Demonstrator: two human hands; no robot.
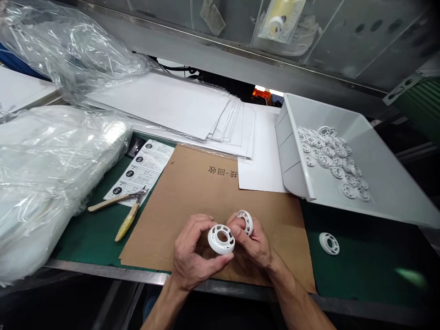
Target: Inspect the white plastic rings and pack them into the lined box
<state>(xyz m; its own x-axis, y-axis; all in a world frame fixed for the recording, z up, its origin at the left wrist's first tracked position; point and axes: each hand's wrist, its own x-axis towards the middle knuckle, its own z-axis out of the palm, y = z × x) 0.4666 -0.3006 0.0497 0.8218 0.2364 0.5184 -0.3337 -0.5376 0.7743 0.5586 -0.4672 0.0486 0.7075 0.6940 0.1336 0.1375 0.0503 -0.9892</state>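
Observation:
My left hand [192, 252] grips a white plastic ring [221, 239] between thumb and fingers, its slotted face turned up toward the camera. Close beside it on the right, my right hand [252, 240] is closed on a second white ring [246, 222], which is tilted on edge. Both hands are over the brown cardboard sheet [192, 192] near the table's front edge. Another white ring [329, 244] lies on the green mat to the right of the cardboard.
A grey bin [295, 151] at the right holds several white rings [328, 151]. Cutters [128, 222] lie at the left by a printed label sheet [139, 167]. White sheets [165, 103] are stacked behind, with plastic-wrapped bundles [51, 183] at the far left.

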